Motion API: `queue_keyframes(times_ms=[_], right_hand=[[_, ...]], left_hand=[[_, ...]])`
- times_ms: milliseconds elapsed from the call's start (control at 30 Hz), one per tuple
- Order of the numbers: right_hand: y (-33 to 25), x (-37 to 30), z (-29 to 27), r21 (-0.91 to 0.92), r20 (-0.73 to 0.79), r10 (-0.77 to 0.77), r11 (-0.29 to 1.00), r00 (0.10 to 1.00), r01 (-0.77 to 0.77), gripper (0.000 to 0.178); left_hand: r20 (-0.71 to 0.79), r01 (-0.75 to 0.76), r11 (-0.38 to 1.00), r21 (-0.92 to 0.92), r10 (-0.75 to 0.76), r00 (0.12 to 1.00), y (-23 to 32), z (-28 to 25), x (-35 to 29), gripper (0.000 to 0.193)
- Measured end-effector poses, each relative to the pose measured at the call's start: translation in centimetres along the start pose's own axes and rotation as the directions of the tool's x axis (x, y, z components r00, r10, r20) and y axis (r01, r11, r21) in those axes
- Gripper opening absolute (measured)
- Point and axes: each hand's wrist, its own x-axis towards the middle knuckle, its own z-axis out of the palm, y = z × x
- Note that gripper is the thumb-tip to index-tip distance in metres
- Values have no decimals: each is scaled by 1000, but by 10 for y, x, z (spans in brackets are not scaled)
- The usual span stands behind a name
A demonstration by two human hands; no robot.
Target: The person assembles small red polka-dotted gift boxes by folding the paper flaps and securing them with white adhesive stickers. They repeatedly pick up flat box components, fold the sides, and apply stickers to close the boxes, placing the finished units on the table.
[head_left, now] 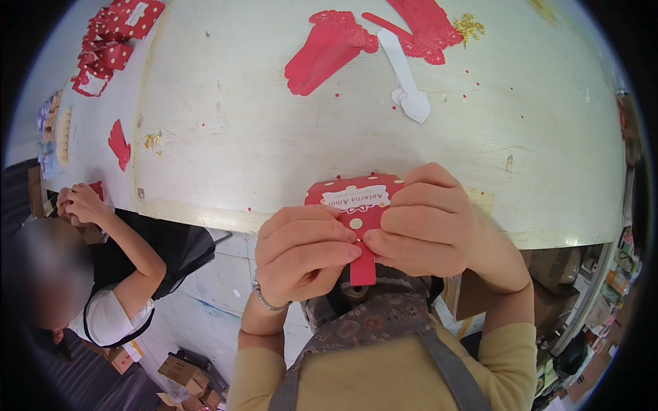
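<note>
Over the near table edge I hold a red polka-dot paper gift box with a white label on it. A plain red paper strip hangs from its near side. My left hand pinches the strip's upper end against the box. On the other side, my right hand grips the box, its thumb and fingertips meeting the left fingertips at the strip. Whether a small fastener sits between the fingertips, I cannot tell.
At the far side lie red cut-paper strips, white heart-ended strips and a pile of gold fasteners. More gold fasteners and red strips sit left. Dotted boxes heap at far left. A co-worker works at left.
</note>
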Motion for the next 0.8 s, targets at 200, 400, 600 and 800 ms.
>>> queue_keyframes(times_ms=[200, 400, 600, 800], right_hand=[[-1, 9, -2, 122, 32, 159, 979, 987, -162, 24], [-11, 21, -16, 110, 120, 252, 958, 960, -265, 24], [-4, 18, -19, 328, 260, 378, 831, 889, -449, 21], [-16, 8, -20, 278, 210, 517, 782, 830, -558, 20]], left_hand=[[-32, 14, 1000, 28, -13, 999, -3, 3, -1, 28], [-56, 34, 999, 42, -32, 998, 6, 3, 6, 26], [40, 36, 998, 45, -38, 998, 9, -4, 11, 23], [-8, 39, 993, 108, -38, 999, 8, 9, 4, 23]])
